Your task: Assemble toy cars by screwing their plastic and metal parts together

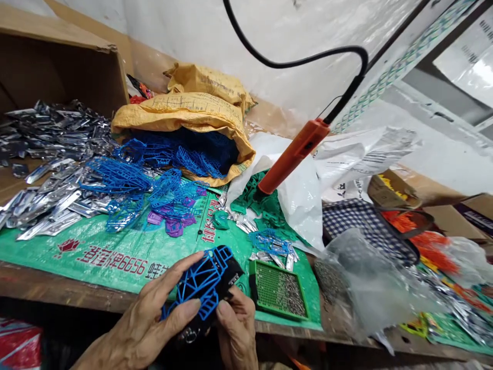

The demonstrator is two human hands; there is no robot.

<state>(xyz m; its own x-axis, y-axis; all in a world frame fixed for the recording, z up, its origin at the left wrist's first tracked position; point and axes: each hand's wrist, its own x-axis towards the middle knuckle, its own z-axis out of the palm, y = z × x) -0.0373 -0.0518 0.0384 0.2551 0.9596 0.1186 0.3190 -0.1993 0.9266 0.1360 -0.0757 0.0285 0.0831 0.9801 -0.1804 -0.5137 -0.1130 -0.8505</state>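
Observation:
My left hand (154,313) grips a blue plastic frame (202,282) that sits on a black toy car body (227,280), fingers wrapped over its left side. Under the right end of the same piece my right hand (236,329) pinches the black body. Both hands are at the table's front edge. Just right of them lies a green tray (277,290) with several small screws. An orange electric screwdriver (295,154) hangs on a black cable above the table, touched by neither hand.
A yellow sack (192,115) spills blue plastic frames (131,180) over a green sheet (115,257). Silver parts (50,154) are heaped left by a cardboard box (57,61). Green pieces (265,205), white bags, a checked cloth (362,226) and orange parts (419,231) crowd the right.

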